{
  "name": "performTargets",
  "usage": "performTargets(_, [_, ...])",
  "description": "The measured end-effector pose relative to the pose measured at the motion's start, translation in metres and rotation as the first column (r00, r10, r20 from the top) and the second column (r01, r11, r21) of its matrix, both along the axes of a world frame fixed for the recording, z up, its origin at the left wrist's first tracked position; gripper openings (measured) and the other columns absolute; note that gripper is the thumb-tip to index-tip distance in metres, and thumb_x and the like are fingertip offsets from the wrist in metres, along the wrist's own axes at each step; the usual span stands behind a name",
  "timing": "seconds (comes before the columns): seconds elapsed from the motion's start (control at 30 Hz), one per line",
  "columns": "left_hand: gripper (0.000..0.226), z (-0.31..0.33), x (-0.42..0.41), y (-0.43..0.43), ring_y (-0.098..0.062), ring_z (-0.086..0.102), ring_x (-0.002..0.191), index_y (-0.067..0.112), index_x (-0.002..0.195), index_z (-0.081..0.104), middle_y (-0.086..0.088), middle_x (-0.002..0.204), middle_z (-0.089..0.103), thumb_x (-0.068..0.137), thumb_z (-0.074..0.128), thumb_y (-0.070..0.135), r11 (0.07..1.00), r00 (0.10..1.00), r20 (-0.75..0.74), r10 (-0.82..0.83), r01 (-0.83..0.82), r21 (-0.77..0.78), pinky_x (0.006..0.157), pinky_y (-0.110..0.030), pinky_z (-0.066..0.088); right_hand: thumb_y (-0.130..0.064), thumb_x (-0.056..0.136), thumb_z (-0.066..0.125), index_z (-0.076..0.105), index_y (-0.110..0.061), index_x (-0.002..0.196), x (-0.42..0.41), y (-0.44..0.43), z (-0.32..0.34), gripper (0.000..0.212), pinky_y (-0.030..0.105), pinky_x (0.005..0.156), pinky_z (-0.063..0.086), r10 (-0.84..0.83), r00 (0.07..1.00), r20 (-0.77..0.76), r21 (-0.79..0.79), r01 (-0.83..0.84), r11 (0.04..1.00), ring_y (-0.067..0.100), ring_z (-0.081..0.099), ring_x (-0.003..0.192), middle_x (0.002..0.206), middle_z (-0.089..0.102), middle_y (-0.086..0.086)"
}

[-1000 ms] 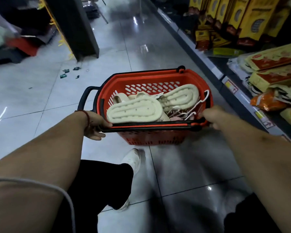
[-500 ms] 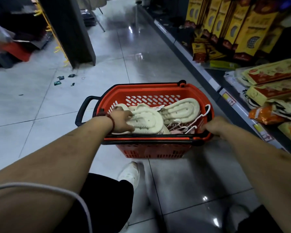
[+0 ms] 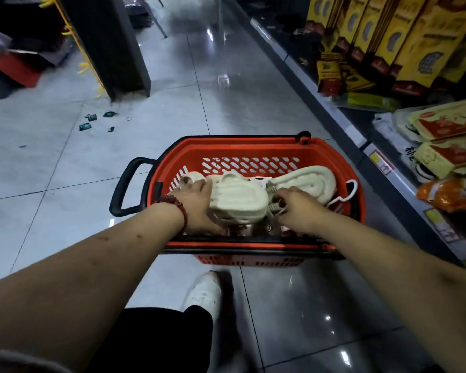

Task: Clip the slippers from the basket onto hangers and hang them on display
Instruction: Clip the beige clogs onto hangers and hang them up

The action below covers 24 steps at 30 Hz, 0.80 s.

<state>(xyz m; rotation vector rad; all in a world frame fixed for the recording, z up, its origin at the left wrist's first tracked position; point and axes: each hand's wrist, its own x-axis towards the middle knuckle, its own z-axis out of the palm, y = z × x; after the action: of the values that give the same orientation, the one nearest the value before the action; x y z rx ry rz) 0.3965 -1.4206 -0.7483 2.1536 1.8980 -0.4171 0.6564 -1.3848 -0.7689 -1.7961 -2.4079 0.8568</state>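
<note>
A red plastic basket (image 3: 253, 142) stands on the tiled floor in front of me. Cream slippers lie in it sole-up among several white hangers (image 3: 350, 189). My left hand (image 3: 194, 208) is inside the basket, fingers wrapped round the left edge of the nearer slipper (image 3: 240, 200), which is tilted up. My right hand (image 3: 299, 208) is also inside, fingers curled on the white hanger wires between that slipper and the far slipper (image 3: 307, 179). What lies under the slippers is hidden.
The basket's black handle (image 3: 121, 189) sticks out to the left. A low shelf (image 3: 388, 168) of yellow and orange packets runs along the right. A dark shelf end (image 3: 113, 44) stands at the back left, with small litter (image 3: 92, 119) on the floor. My white shoe (image 3: 205, 294) is below the basket.
My left hand went from the basket rim onto the near slipper and tipped it up. My right hand left the right rim and reached in among the hangers.
</note>
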Motion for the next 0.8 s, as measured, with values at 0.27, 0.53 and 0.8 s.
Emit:
performTargets(0.27, [0.064,0.020,-0.010,0.009,-0.022,0.062,0.097,0.028,0.120,0.058,0.001,0.109,0.063,0.062,0.079,0.044,0.963,0.931,0.339,0.135,-0.204,0.175,0.083,-0.038,0.056,-0.020,0.075,0.079,0.044,-0.017,0.136,-0.040,0.028,-0.015,0.070,0.030,0.076,0.050,-0.162,0.967,-0.197,-0.082,0.148,0.986,0.027,0.063,0.099,0.110,0.064,0.005])
performTargets(0.53, [0.041,0.018,-0.031,-0.001,-0.026,0.059,0.093,0.019,0.122,0.053,-0.006,0.101,0.062,0.084,0.064,0.027,0.755,0.692,0.593,0.413,-0.624,0.202,0.079,-0.030,0.047,-0.010,0.082,0.074,0.040,-0.025,0.146,-0.059,0.040,-0.014,0.074,0.025,0.068,0.048,-0.286,0.829,-0.480,-0.066,0.291,0.954,0.021,0.062,0.093,0.108,0.061,-0.001])
performTargets(0.8, [0.074,0.007,-0.016,0.008,-0.029,0.055,0.111,0.015,0.125,0.035,-0.007,0.119,0.051,0.073,0.081,0.039,0.728,0.591,0.607,0.531,-0.685,0.031,0.089,-0.033,0.045,-0.021,0.090,0.065,0.057,-0.018,0.128,-0.079,0.036,-0.019,0.039,0.037,0.087,0.055,-0.235,0.943,-0.237,0.087,0.261,0.961,0.027,0.062,0.103,0.135,0.051,0.009])
